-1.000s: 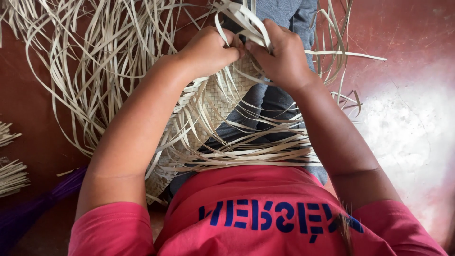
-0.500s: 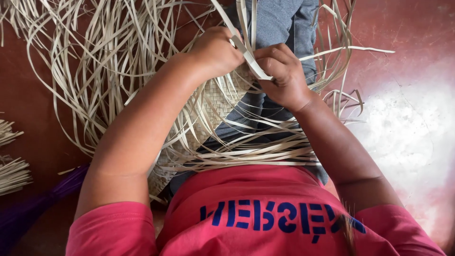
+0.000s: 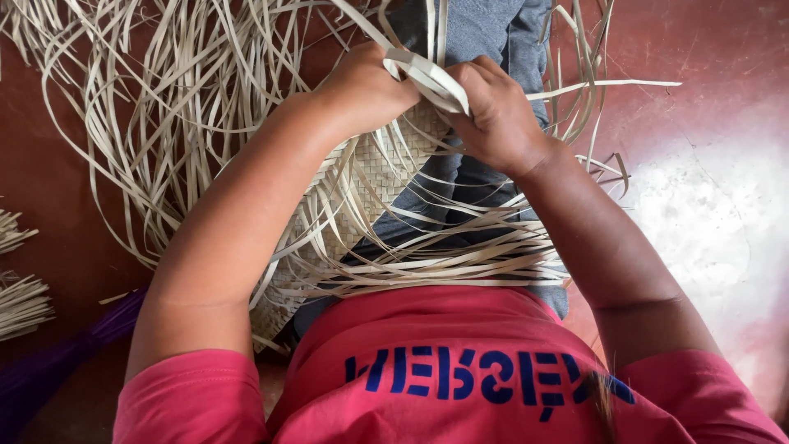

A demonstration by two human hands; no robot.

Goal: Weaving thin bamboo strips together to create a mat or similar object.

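Observation:
A partly woven mat of pale flat straw strips [image 3: 374, 177] lies across my lap over blue jeans [image 3: 485, 33]. My left hand [image 3: 366, 86] grips the strips at the mat's upper edge. My right hand [image 3: 497, 111] is closed on a folded pale strip [image 3: 427, 78] that bends between both hands. Loose strip ends [image 3: 460, 259] fan out from the woven part toward my red shirt [image 3: 460, 370].
Many loose straw strips [image 3: 156, 107] spread over the red-brown floor [image 3: 707, 57] to the left and behind. Small bundles of strips [image 3: 20, 300] lie at the left edge. A purple strip bundle [image 3: 57, 358] lies at lower left. Bright glare [image 3: 707, 222] marks the floor on the right.
Both hands have shifted slightly toward me and together. The folded strip has been pulled down and now lies bent between the hands.

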